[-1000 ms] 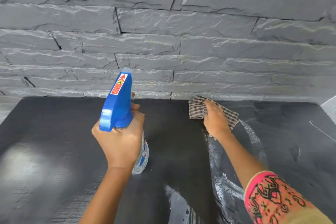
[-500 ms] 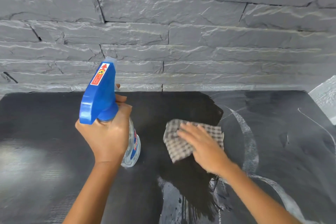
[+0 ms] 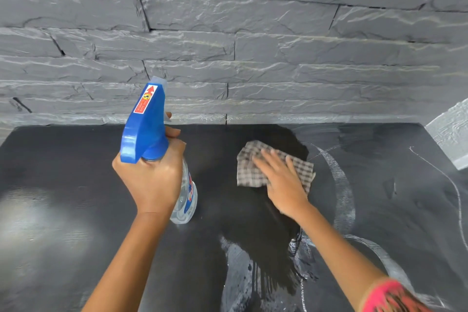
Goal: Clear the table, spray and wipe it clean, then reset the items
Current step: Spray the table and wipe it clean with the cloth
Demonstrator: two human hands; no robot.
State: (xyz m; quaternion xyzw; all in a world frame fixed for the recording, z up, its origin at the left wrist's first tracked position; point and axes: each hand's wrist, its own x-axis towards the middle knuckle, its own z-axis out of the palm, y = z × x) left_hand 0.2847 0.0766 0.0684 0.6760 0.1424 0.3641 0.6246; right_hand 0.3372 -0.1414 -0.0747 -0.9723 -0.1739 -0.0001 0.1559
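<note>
Two hands (image 3: 152, 180) (image 3: 283, 185) by wall (image 3: 278, 58): left grips bottle (image 3: 144, 129), right presses cloth (image 3: 249, 170) on table (image 3: 63, 159)

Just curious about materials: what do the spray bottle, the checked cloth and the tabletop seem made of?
Spray bottle: plastic, glossy blue trigger head, see-through body. Checked cloth: woven fabric, limp and creased. Tabletop: black, matte with fine grain, perhaps laminate or painted board; wet streaks shine on it.

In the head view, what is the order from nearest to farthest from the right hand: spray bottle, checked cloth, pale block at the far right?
1. checked cloth: under the right hand, touching it.
2. spray bottle: to its left, held by the left hand.
3. pale block: far right.
</note>
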